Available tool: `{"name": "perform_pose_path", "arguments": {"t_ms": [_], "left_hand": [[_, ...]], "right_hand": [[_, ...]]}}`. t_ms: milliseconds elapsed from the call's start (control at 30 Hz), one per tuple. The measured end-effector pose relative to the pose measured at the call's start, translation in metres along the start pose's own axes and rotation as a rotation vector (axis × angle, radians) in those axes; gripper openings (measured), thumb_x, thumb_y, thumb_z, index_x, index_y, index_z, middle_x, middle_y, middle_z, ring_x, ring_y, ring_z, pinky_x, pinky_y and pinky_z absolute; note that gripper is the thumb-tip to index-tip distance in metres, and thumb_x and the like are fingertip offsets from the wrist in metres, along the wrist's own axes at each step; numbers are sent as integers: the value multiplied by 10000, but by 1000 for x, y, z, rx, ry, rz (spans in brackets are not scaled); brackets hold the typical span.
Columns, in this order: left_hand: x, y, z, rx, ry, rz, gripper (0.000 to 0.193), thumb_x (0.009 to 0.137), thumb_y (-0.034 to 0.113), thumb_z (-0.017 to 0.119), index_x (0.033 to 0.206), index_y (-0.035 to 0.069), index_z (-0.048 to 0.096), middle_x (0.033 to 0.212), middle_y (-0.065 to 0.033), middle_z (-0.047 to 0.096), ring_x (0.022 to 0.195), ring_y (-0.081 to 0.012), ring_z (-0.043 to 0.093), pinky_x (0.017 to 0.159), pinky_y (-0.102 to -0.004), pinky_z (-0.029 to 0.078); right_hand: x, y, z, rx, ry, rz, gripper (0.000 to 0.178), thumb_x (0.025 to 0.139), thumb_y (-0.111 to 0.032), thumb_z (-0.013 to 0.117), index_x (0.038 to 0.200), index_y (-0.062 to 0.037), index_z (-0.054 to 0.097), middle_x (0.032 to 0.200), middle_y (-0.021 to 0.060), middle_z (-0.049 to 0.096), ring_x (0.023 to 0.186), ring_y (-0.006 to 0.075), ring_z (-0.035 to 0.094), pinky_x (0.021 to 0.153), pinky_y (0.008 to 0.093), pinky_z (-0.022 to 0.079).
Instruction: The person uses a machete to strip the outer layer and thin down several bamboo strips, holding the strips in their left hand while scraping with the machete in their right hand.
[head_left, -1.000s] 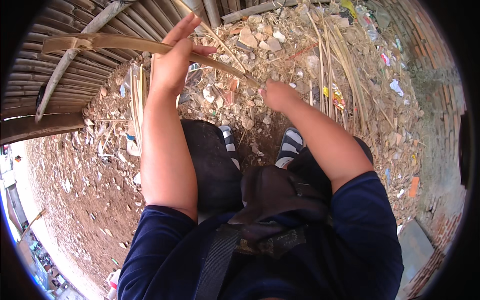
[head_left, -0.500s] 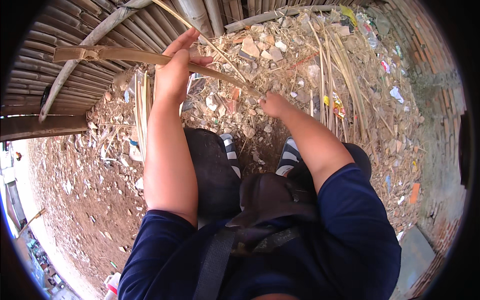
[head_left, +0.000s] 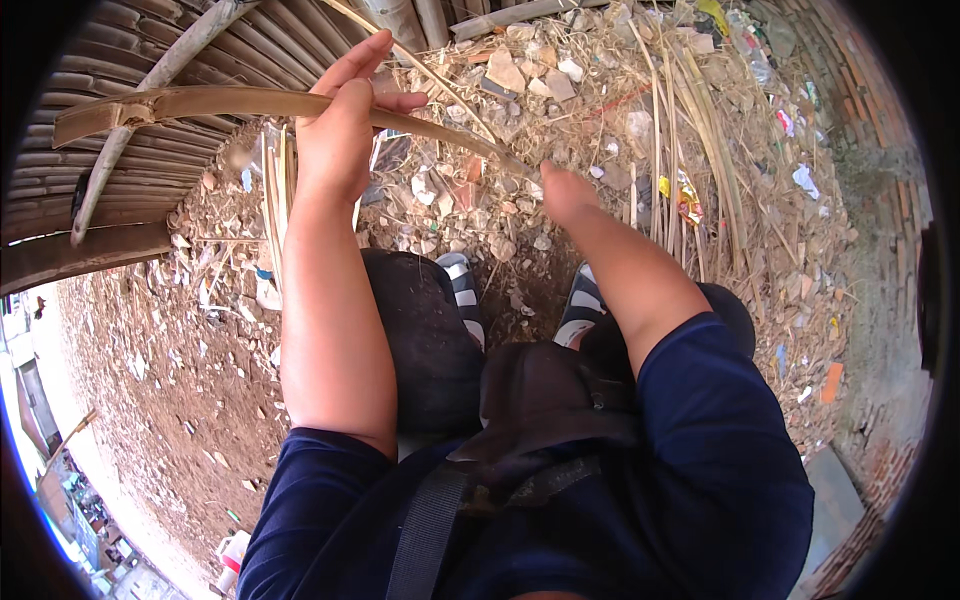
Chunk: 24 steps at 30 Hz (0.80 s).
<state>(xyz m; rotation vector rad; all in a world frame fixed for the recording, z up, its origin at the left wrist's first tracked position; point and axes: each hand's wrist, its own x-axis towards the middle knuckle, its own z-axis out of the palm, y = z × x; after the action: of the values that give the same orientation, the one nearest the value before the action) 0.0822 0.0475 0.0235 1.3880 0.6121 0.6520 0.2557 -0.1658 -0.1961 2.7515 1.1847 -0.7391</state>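
Note:
A long, flat bamboo strip (head_left: 225, 100) with a knot near its far left end slants down across the upper view. My left hand (head_left: 340, 125) is closed on it, thumb across the strip and some fingers stretched out beyond. A thinner bamboo sliver (head_left: 440, 82) comes down from the top and meets the thicker strip just short of my right hand (head_left: 570, 193). That hand is closed at the lower end of the strip; a greyish narrow piece runs into its fingers, and what exactly they grip is hidden.
Rubble and dry straw (head_left: 520, 75) cover the ground ahead. Split bamboo lengths (head_left: 710, 130) lie at the right, others (head_left: 277, 175) beside my left forearm. A bamboo-slat wall (head_left: 60, 180) stands left, a brick wall (head_left: 890, 280) right. My sandalled feet (head_left: 463, 285) are between the hands and my body.
The strip's knotted end has shifted left and looks larger, with more of it beyond my left hand. My right hand has moved slightly right and up. The view has tilted a little.

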Motion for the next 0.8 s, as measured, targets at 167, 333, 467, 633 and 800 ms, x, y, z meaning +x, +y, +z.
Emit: {"name": "perform_pose_path", "arguments": {"t_ms": [167, 333, 467, 633, 800], "left_hand": [[0, -3, -3, -27, 12, -41, 542, 936, 81, 349, 1437, 12, 545, 1508, -149, 524, 911, -239, 734, 852, -358, 576], [-2, 2, -3, -86, 42, -39, 514, 910, 18, 369, 1375, -20, 585, 1447, -170, 561, 828, -265, 750, 902, -415, 578], [4, 1, 4, 17, 70, 21, 501, 928, 55, 360, 1373, 8, 587, 1414, -140, 609, 887, -225, 742, 766, -318, 576], [9, -2, -1, -67, 136, 36, 418, 998, 114, 393, 1350, -16, 577, 1291, -129, 660, 848, -219, 716, 756, -360, 582], [9, -4, 0, -143, 198, 46, 407, 1092, 308, 430, 1264, -4, 628, 796, -34, 619, 621, -119, 541, 676, -305, 495]], "right_hand": [[11, 25, -2, 404, -362, 128, 294, 919, -40, 551, 1213, -31, 564, 1134, 218, 706, 1062, 358, 698, 874, 477, 570], [-5, 45, 30, 135, -21, 136, 260, 883, -95, 598, 1136, -37, 609, 1134, 213, 706, 1090, 390, 677, 915, 503, 542], [8, 56, 24, 123, -67, 48, 321, 840, -144, 636, 1144, -41, 652, 1131, 215, 708, 1083, 398, 674, 927, 484, 536], [13, 55, -31, 138, -190, -42, 396, 792, -180, 702, 1148, -10, 675, 1122, 235, 702, 1049, 397, 680, 905, 459, 545], [-1, 61, -75, 205, -224, 25, 439, 750, -203, 770, 1121, 9, 674, 1082, 230, 710, 974, 362, 704, 827, 450, 560]]}}
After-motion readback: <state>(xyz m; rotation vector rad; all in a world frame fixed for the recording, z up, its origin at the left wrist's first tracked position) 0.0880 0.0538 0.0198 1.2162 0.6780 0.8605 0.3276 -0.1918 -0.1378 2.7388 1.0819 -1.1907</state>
